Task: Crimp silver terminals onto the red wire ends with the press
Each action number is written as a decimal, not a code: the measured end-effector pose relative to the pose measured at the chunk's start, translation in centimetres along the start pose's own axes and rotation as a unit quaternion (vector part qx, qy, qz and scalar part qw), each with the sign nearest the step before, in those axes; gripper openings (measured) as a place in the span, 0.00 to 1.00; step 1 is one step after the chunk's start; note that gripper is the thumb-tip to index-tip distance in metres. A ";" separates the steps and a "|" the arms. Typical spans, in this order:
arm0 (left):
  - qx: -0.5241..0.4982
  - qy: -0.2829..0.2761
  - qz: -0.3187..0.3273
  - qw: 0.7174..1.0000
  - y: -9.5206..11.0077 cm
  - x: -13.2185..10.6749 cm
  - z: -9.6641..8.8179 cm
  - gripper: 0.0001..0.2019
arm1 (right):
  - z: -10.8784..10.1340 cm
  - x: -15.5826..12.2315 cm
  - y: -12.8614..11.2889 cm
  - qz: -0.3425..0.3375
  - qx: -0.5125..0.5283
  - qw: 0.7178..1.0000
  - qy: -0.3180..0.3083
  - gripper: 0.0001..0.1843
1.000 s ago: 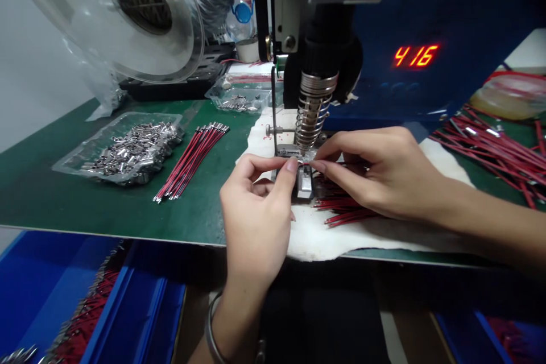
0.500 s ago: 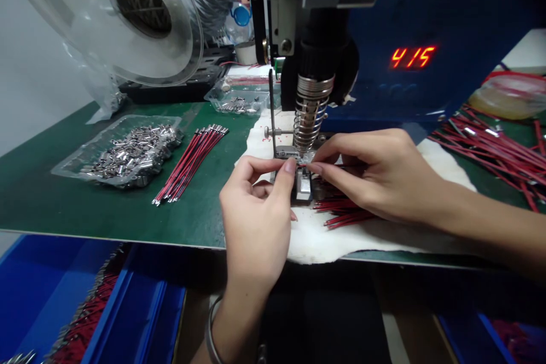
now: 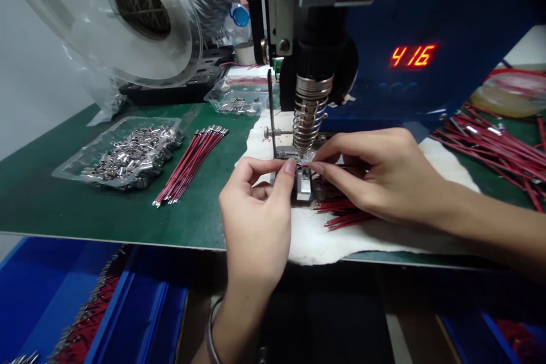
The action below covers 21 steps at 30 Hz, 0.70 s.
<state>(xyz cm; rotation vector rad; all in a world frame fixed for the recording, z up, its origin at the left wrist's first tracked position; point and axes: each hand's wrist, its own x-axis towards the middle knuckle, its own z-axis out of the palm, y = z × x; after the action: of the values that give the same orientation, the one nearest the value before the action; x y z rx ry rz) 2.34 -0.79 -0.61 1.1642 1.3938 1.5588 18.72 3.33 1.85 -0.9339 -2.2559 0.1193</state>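
My left hand (image 3: 260,210) pinches thumb and forefinger together at the left of a small metal fixture (image 3: 303,182); what lies between those fingertips is too small to make out. From the right, my right hand (image 3: 371,173) pinches a thin red wire (image 3: 302,166) that crosses the gap between both hands. Directly above is the machine's spring-wrapped head (image 3: 313,108), its tip close over the wire. Under my right hand a bundle of red and black wires (image 3: 341,216) rests on a white cloth (image 3: 315,244).
At left, a clear tray (image 3: 132,153) of small metal caps stands beside a bundle of capped red wires (image 3: 190,165). More red wires (image 3: 490,142) are heaped at right. A blue machine housing (image 3: 384,96) shows a lit display (image 3: 413,56). Blue bins (image 3: 140,301) sit below the table edge.
The red display has gone from 415 to 416. Both hands keep nearly the same place and pinch at the fixture.
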 end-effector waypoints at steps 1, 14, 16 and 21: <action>0.002 -0.001 0.002 1.000 0.0 0.0 0.0 0.10 | 0.0 0.0 0.0 0.001 -0.001 1.000 -0.001 0.03; 0.003 -0.009 0.003 1.000 0.1 -0.1 -0.1 0.09 | -0.1 0.0 -0.1 0.011 -0.001 1.000 -0.005 0.04; 0.006 -0.011 0.001 1.000 0.1 -0.1 -0.2 0.09 | -0.1 0.0 -0.1 0.011 0.002 1.000 -0.006 0.04; 0.006 -0.010 0.006 1.000 0.3 -0.1 -0.2 0.09 | 0.0 0.0 -0.1 -0.008 0.006 1.000 0.008 0.03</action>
<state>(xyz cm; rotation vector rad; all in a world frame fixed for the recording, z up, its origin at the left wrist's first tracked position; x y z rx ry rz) 2.23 -0.95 -0.33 1.1946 1.3870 1.5439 18.69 3.31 1.92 -0.9073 -2.2452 0.1189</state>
